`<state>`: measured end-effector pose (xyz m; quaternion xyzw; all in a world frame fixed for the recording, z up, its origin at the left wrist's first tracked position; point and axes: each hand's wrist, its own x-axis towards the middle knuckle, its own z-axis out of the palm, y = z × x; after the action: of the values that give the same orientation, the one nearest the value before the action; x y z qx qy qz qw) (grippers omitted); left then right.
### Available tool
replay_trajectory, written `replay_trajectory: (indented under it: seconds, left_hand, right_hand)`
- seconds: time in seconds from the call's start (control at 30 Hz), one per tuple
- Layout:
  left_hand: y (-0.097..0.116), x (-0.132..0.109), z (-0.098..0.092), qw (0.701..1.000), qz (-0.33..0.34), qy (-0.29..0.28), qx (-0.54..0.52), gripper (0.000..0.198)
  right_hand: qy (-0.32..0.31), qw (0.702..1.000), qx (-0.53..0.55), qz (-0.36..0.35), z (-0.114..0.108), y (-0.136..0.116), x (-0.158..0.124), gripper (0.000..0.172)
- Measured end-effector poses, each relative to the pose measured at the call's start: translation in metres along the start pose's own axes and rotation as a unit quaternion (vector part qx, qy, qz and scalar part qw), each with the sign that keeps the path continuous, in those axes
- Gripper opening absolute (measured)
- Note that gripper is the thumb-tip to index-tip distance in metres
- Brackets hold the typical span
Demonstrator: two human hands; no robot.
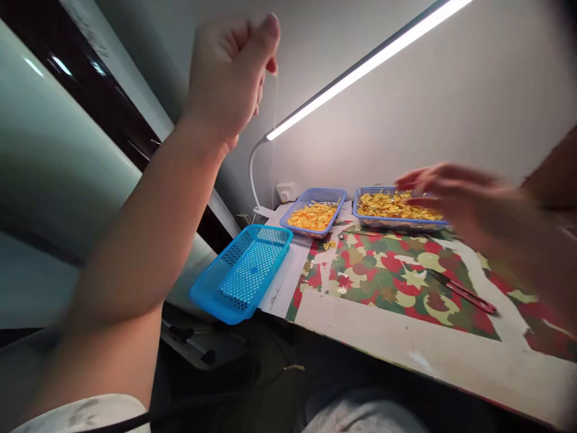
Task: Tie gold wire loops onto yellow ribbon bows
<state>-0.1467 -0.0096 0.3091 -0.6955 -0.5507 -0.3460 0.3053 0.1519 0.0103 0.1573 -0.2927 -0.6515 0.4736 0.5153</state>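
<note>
Two trays of yellow pieces sit under and just beyond our right hand [455, 198], and both look well filled. Our right hand hovers over the nearer tray [396, 224], fingers stretched long above its yellow pieces [387, 207]. The blur keeps us from telling whether they are spread or closing, or whether a piece sits between them. The second tray [315, 193], with its orange-yellow heap [313, 216], lies further to the left of that hand. One stray piece [329, 245] rests on the patterned mat [387, 270] in front of it.

Our left hand [229, 72] is raised high, well above and to the left of the trays. It is curled closed, with thumb and forefinger pinching the top of a thin thread [275, 114]. The thread hangs straight down from the fingertips, and along the length we can follow nothing is strung on it.

Far below the left hand, the blue basket [241, 273] at the table's edge holds nothing. A red-handled tool [460, 290] lies on the mat below the right hand, untouched.

We judge the work to be near its beginning: full trays, a bare thread, no finished piece in sight.
</note>
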Motion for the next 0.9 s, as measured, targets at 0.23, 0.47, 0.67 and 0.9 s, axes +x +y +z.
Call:
replay_trajectory:
  seconds: [0.23,0.47,0.67,0.9]
  left_hand:
    - [0.074,-0.018,0.076,0.952,-0.013,-0.192,-0.24,0.072]
    - [0.057,-0.139,0.14,0.625,-0.367,-0.408,-0.555,0.047]
    - [0.085,-0.25,0.139,0.515,-0.35,-0.543,-0.563,0.054]
    - [0.095,-0.263,0.124,0.543,-0.352,-0.53,-0.547,0.044]
  right_hand:
    - [-0.17,0.958,0.222,0.056,0.074,0.012,0.026,0.015]
    - [0.009,0.937,0.312,0.157,0.037,0.037,0.045,0.02]
    - [0.09,0.933,0.307,0.167,-0.002,0.044,0.046,0.027]
    - [0.104,0.934,0.312,0.138,-0.036,0.054,0.049,0.031]
